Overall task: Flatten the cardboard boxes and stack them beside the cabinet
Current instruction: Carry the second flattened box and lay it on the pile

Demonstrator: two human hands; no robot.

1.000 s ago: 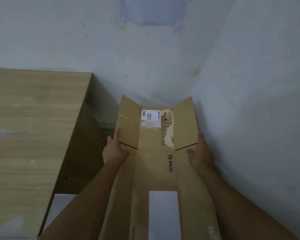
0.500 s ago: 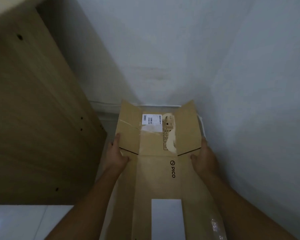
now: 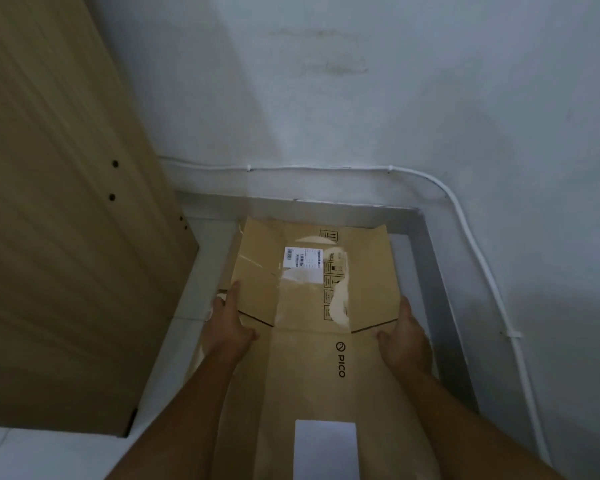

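Cardboard box (image 3: 309, 362), flattened, long axis toward far wall (image 3: 326, 98), left hand (image 3: 227, 327), right hand (image 3: 405, 337) gripping its sides

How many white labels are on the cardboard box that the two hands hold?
2. A small barcode label sits at the far end of the cardboard box; a larger blank label sits near the bottom edge of the picture. The underside may hide more.

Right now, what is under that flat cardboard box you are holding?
Pale floor shows along both sides of the cardboard box, and more cardboard peeks past its far end. Whatever lies directly beneath is covered by the box.
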